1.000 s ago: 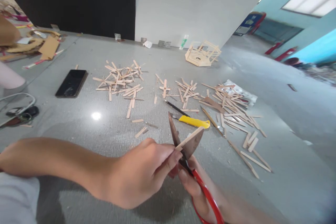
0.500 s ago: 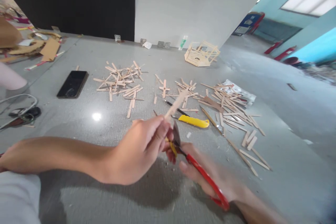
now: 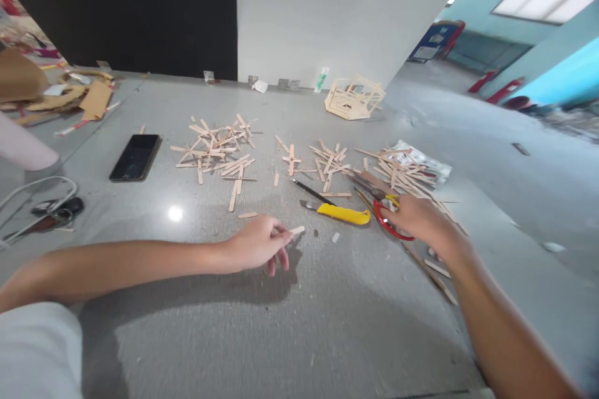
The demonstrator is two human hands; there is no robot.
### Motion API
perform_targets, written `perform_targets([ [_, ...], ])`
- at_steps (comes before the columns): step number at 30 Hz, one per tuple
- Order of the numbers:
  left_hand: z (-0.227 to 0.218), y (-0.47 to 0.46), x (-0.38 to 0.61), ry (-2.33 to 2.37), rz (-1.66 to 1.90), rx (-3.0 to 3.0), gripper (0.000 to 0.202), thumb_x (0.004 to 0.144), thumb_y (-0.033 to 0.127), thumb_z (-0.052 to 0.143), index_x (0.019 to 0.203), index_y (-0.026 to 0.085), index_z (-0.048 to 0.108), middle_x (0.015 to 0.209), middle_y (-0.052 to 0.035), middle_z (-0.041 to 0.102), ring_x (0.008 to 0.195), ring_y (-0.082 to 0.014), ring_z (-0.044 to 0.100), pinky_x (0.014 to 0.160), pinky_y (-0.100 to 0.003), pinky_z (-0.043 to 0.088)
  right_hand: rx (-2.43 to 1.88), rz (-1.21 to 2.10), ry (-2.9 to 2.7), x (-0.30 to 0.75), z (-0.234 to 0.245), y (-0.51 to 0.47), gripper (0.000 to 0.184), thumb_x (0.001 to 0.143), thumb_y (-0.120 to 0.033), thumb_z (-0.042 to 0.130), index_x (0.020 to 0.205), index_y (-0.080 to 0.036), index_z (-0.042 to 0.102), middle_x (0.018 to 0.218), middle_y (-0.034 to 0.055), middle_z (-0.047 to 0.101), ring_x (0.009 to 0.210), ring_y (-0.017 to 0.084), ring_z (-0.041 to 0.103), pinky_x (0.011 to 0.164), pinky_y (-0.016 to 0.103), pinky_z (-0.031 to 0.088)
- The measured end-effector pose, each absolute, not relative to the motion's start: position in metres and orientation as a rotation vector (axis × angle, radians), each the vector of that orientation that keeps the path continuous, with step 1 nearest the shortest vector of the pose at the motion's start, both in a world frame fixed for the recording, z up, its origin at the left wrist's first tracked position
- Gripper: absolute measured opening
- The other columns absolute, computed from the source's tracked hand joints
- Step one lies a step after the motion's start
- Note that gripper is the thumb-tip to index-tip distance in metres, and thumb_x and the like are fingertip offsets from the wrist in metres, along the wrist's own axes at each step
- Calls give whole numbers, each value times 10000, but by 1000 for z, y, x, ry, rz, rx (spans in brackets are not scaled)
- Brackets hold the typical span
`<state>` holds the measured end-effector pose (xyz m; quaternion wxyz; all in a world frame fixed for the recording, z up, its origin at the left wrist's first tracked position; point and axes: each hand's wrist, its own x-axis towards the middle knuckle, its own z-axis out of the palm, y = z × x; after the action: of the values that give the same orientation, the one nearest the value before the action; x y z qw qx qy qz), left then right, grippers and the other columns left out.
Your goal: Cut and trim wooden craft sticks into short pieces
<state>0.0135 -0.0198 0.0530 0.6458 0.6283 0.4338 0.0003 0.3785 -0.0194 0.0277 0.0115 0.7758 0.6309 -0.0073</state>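
My left hand is held over the middle of the table, thumb and fingertips pinching a short piece of wooden craft stick. Out to the right, my right hand grips red-and-yellow-handled scissors low beside the stick pile; their blades point to the far left. Between the hands lie a yellow utility knife and a dark, slim pen-like tool. A cut stick piece rests just beyond my left hand. My right fingers partly hide the scissor handles.
Loose craft sticks lie by a plastic packet at right. Joined stick pieces are spread behind. A small stick frame and glue tube stand near the panel. A phone and cable lie left.
My right hand has carried the scissors away from my left hand, to the right beside the stick pile. My left hand has lowered, and the stick showing from it is now much shorter.
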Motion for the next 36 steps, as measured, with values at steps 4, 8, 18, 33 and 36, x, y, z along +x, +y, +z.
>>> perform_targets([
  [4,49,-28,12,1000,-155,1351,364,1126,364,417,1394,135,324,781,-12,727,441,-123,612,407,-231,295,2439,102,1892,366,27,-27,302,927,-345,699,672,-184,704,656,151,684,686,349,722,572,370,466],
  [8,53,-28,-1,895,-232,1643,438,1104,391,449,1422,110,341,719,0,698,469,-153,649,475,-231,447,2241,169,2276,329,24,-40,253,1030,-254,525,1157,-187,734,1199,170,731,1057,320,716,829,408,553],
  [18,20,12,-8,97,-8,2915,576,839,-113,496,1305,194,638,1612,-85,532,1570,-337,371,1214,-510,369,2082,-103,2684,287,33,-47,386,1051,-184,379,1300,-200,673,1154,162,692,982,312,713,860,453,554],
  [33,4,-15,-13,469,11,2866,547,1137,500,383,1635,275,409,1729,-198,299,1619,-465,194,1248,-706,209,2924,-161,2883,261,61,-55,178,888,-413,823,958,-308,696,894,47,787,790,277,754,715,417,578],
  [36,-3,-17,-12,491,79,2847,580,1121,531,422,1645,284,395,1729,-190,305,1619,-462,199,1261,-701,193,2857,-391,2853,270,40,-49,176,896,-434,799,913,-287,703,893,51,762,794,266,737,709,408,581],
])
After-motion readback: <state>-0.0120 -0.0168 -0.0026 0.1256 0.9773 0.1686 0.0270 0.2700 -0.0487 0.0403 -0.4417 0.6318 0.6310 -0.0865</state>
